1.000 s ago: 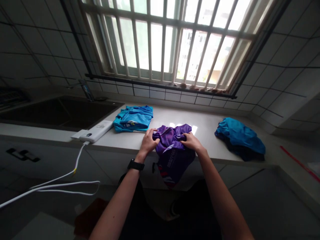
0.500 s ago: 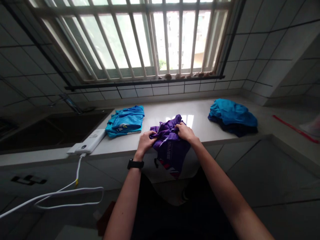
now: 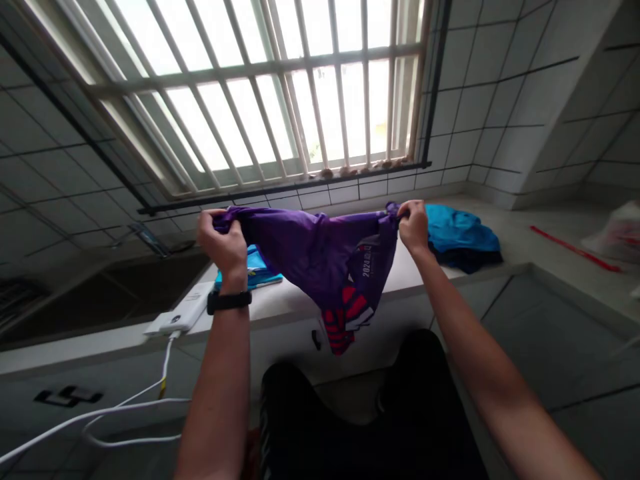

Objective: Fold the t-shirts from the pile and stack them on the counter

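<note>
A purple garment (image 3: 320, 257) with red and white print hangs stretched in the air above the counter's front edge. My left hand (image 3: 223, 240), with a black watch on its wrist, is closed on the garment's left end. My right hand (image 3: 413, 223) pinches its right end at about the same height. The cloth sags between both hands, and its lower part dangles in front of the counter (image 3: 280, 300).
A folded blue garment (image 3: 253, 270) lies on the counter behind my left hand. A crumpled blue and dark pile (image 3: 463, 237) sits at the right. A white power bank (image 3: 183, 317) with white cables (image 3: 125, 407) lies beside the dark sink (image 3: 100, 297). A barred window is above.
Both hands have lifted the purple garment off the counter and pulled apart, spreading it out in the air. The view has tilted upward.
</note>
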{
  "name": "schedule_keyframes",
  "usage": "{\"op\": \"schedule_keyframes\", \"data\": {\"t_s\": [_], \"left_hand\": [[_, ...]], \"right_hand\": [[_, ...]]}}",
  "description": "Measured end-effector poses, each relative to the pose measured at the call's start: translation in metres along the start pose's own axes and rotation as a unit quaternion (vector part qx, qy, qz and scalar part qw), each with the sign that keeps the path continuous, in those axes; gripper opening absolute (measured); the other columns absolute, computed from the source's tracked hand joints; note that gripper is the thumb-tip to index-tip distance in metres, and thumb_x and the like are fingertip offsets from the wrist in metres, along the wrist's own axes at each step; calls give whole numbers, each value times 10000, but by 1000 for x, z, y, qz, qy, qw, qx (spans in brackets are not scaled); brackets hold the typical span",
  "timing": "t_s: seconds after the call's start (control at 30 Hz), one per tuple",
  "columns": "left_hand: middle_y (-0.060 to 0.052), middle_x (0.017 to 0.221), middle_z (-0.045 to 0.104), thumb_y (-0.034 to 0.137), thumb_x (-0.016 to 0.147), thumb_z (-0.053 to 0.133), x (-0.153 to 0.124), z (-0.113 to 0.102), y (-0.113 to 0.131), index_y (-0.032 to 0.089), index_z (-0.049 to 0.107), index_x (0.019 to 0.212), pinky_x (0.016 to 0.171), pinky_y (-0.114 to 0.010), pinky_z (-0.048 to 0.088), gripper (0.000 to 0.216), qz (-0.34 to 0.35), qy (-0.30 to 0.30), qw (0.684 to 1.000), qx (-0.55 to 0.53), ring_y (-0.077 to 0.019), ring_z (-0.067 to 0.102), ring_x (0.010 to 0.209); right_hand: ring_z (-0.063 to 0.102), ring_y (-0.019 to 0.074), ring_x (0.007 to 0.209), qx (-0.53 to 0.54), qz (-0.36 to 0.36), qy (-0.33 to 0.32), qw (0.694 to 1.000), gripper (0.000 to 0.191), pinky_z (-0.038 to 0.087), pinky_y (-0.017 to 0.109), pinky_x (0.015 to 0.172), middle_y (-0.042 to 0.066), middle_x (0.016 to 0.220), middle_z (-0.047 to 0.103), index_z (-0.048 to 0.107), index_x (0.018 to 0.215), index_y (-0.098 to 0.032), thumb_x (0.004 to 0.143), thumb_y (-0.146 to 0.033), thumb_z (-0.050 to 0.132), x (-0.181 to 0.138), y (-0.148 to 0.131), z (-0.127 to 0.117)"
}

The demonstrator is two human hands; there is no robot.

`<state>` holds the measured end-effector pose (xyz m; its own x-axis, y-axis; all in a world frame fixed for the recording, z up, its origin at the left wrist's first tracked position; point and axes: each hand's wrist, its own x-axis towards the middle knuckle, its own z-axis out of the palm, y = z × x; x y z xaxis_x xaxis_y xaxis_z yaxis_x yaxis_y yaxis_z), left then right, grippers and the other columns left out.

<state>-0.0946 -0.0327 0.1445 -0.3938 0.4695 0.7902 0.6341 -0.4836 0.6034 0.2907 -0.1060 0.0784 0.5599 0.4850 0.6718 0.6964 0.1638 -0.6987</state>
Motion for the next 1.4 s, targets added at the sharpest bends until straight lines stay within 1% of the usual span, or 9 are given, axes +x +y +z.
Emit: {"op": "schedule_keyframes", "data": {"t_s": [0.33,0.47,0.57,0.67,0.83,0.93,1.07,1.27,1.4], "left_hand": [[-159,1365,598,238,674,806,-63,9,-36,181,617,1296,1120,-476,482,653,13,-385,909,161,-356,600,1291],[-115,1254,703,394,637,881,-116,11,-34,215,682,1243,1079,-441,516,662,97,-557,822,63,-324,650,1215],[-95,1106,751,323,786,765,-140,10,-29,226,747,1040,962,-389,554,272,113,-582,802,74,-279,704,1062],[-93,966,764,181,883,579,-140,5,-32,221,727,844,827,-342,552,158,85,-539,825,147,-248,724,919],[-126,972,770,244,911,570,-113,-8,-35,209,704,824,821,-375,553,164,45,-436,874,209,-283,732,907],[-96,958,783,369,838,716,-112,-11,-12,214,726,877,850,-380,574,160,57,-522,847,88,-283,736,909],[-92,1220,756,499,654,881,-134,-9,33,216,698,1225,954,-376,572,663,63,-599,789,-119,-297,704,1101],[-48,844,739,471,868,648,-150,-14,62,155,709,894,674,-293,549,323,-19,-596,792,-132,-219,677,795],[-62,990,774,497,838,725,-131,-27,54,188,748,1102,743,-307,593,407,-15,-717,662,-218,-226,712,890]], "right_hand": [[438,341,1454,-198,63,-226,952,611,411,462,1147,226,1584,396,485,1506,-163,901,-101,538,-64,-29,14],[590,319,1289,-212,4,-392,895,608,478,382,1051,201,1467,539,543,1486,-179,914,-319,694,-86,-44,14],[650,299,1196,-236,10,-501,833,357,496,331,986,160,1311,665,733,1232,-184,876,-206,715,-92,-43,13],[670,252,1144,-197,13,-434,879,363,494,295,972,114,1187,731,779,1060,-198,859,-14,538,-83,-34,8],[657,244,1116,-41,50,-122,990,428,505,328,991,143,1179,727,726,1158,-150,873,-48,423,-54,-31,-5],[685,216,919,86,69,-193,975,303,532,289,838,93,993,754,730,1071,-152,903,-174,478,-52,-49,-5],[649,168,758,172,7,-347,922,248,484,233,690,14,835,728,728,983,-175,909,-241,501,-64,-84,4],[689,222,988,-53,-53,-321,944,286,492,265,855,109,1082,739,742,1008,-183,996,-273,471,-66,-106,0],[722,264,871,-162,74,-348,920,300,530,311,812,169,890,742,729,896,-151,996,-232,458,-62,-91,-11]]}}
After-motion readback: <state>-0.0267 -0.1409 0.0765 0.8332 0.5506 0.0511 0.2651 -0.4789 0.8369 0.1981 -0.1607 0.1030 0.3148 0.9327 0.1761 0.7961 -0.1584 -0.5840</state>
